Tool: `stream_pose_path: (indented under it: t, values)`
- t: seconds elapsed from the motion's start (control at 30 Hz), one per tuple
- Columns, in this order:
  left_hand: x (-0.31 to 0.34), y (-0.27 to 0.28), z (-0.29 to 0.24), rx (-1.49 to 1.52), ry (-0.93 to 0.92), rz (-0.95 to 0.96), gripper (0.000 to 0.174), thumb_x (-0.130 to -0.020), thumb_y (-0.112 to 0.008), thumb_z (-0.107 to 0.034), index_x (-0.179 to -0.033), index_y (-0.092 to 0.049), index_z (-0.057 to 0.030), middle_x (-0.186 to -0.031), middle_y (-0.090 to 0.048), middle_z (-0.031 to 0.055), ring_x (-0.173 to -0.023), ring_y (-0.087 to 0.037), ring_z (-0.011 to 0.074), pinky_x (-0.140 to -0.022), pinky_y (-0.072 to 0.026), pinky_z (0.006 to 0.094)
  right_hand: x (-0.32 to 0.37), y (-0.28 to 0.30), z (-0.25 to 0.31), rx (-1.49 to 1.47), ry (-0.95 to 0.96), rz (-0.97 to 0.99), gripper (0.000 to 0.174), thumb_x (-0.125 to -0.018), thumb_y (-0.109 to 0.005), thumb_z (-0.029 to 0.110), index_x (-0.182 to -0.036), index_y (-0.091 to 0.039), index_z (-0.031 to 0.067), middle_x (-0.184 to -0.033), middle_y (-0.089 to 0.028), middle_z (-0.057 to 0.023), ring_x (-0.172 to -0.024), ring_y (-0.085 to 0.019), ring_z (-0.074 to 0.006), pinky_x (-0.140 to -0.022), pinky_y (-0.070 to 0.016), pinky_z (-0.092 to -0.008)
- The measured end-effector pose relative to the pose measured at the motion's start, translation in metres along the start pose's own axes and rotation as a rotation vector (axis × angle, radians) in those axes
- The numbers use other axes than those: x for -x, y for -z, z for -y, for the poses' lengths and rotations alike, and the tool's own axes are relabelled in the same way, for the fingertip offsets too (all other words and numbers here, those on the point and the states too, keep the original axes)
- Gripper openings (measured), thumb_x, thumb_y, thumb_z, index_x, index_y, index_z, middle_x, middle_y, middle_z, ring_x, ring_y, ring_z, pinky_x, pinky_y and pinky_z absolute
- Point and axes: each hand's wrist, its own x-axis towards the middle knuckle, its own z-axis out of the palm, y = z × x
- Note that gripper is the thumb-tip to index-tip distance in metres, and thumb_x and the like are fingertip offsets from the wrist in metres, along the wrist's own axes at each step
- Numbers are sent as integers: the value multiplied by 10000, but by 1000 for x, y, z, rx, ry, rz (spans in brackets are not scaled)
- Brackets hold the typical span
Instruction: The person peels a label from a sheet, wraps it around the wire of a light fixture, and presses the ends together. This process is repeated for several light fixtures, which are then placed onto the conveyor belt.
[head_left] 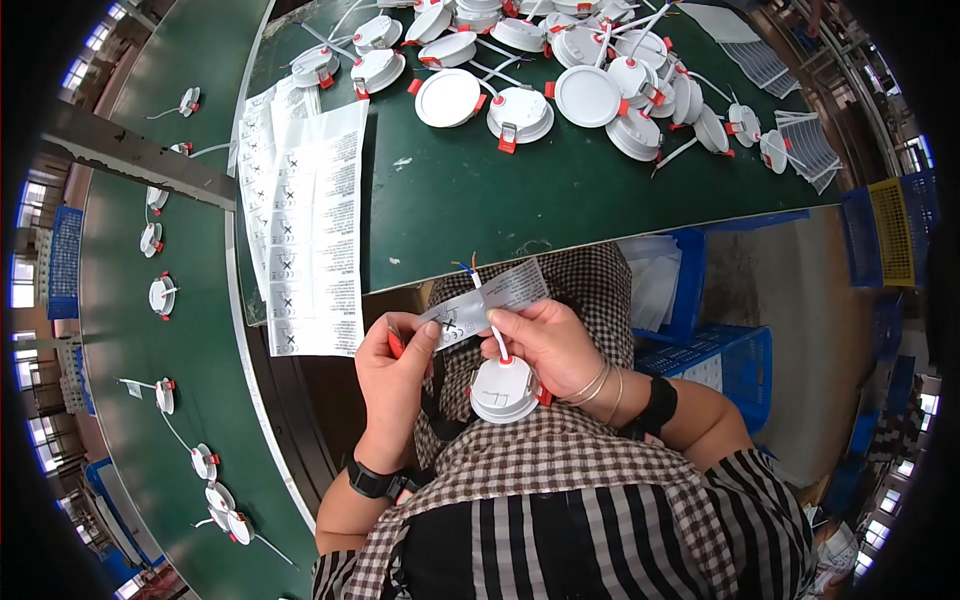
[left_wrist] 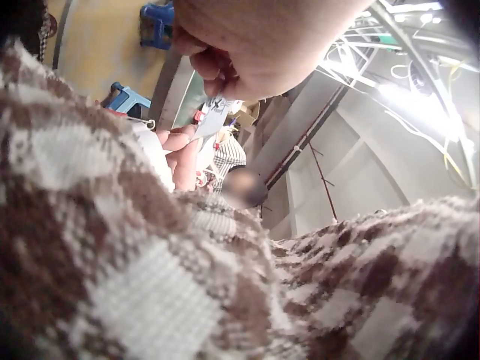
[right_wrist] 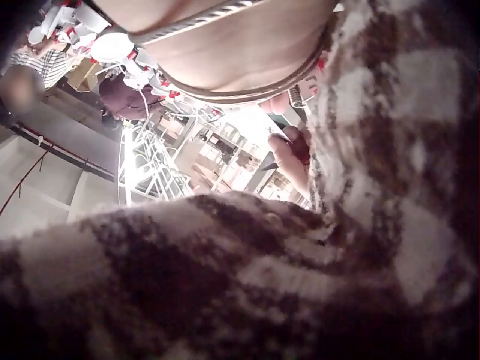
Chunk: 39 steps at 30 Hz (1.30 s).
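In the head view a silver printed label is stretched between both hands, wrapped by the white cable of a round white lamp with red clips. The left hand pinches the label's left end between thumb and finger; a small red object is tucked in that hand. The right hand pinches the label and cable, thumb on top, above the lamp. In the left wrist view the left hand holds the label. The right wrist view shows the right hand mostly from its wrist side.
Many round lamps are heaped on the green table. Label sheets hang over its near left edge. More lamps lie along a green belt at the left. Blue crates stand under the table at the right.
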Motion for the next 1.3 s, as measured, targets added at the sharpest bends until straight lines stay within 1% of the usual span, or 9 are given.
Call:
stream_pose_path:
  t: [0.17,0.23,0.27,0.33,0.4,0.5,0.67,0.8,1.3]
  values:
    - [2,0,-5,-19,-6,-25,124,-818,-669,-95,-804,-576,-14,-619,-533,-6,-527,-472,43,-462,-355,194,3,-2,0,-9,19,-5,181,-878,-598,111,-1000,-613,-23,-823,-643,-63,-700,-619,-103,-625,-517,-214]
    - [3,3,-1,-401,-317,-63,107,-763,-677,-17,-798,-576,-8,-642,-563,42,-544,-511,92,-480,-390,231,3,4,-1,123,-14,57,181,-875,-584,63,-1029,-598,-31,-845,-643,-66,-734,-619,-105,-659,-525,-220]
    - [6,3,-5,-400,-319,-62,107,-763,-677,-17,-798,-576,-8,-642,-563,42,-544,-511,92,-480,-390,231,1,6,-3,123,-11,57,181,-875,-584,63,-1029,-598,-31,-845,-643,-66,-734,-619,-105,-659,-525,-220]
    - [14,2,-25,-562,-749,-58,151,-690,-678,56,-781,-579,-12,-681,-589,82,-572,-554,163,-506,-425,269,-3,9,-6,100,86,-90,222,-883,-554,31,-1095,-560,-36,-928,-635,-107,-768,-631,-132,-700,-546,-256]
    - [21,8,-39,-444,-875,96,155,-668,-692,55,-743,-580,-21,-704,-604,84,-609,-592,205,-541,-456,273,-4,11,-9,71,83,-118,244,-876,-556,16,-1115,-552,-33,-949,-634,-110,-781,-631,-137,-724,-546,-269]
    - [17,5,-46,-160,-617,457,138,-713,-722,-53,-738,-592,-16,-708,-606,87,-606,-588,200,-546,-454,266,-5,7,-8,62,80,-2,305,-862,-576,17,-1156,-525,-43,-994,-627,-116,-842,-624,-140,-741,-535,-254]
    - [5,-7,-9,-32,-112,128,132,-827,-673,-116,-817,-584,-20,-640,-522,-23,-512,-443,24,-456,-339,178,3,10,-8,3,104,12,276,-845,-574,7,-1110,-544,-63,-969,-638,-150,-803,-650,-189,-725,-546,-277]
    - [3,-4,-5,0,-82,88,137,-836,-667,-121,-834,-575,-20,-642,-525,-26,-507,-447,26,-451,-341,174,5,7,-3,50,9,-10,225,-850,-566,-7,-1071,-557,-47,-958,-628,-143,-826,-648,-207,-768,-558,-317]
    - [-1,-1,3,22,-58,13,132,-842,-659,-117,-827,-574,-18,-640,-528,-24,-504,-443,23,-446,-340,172,6,2,-1,-2,14,33,172,-876,-569,51,-1024,-600,-30,-875,-646,-96,-756,-641,-144,-706,-546,-258]
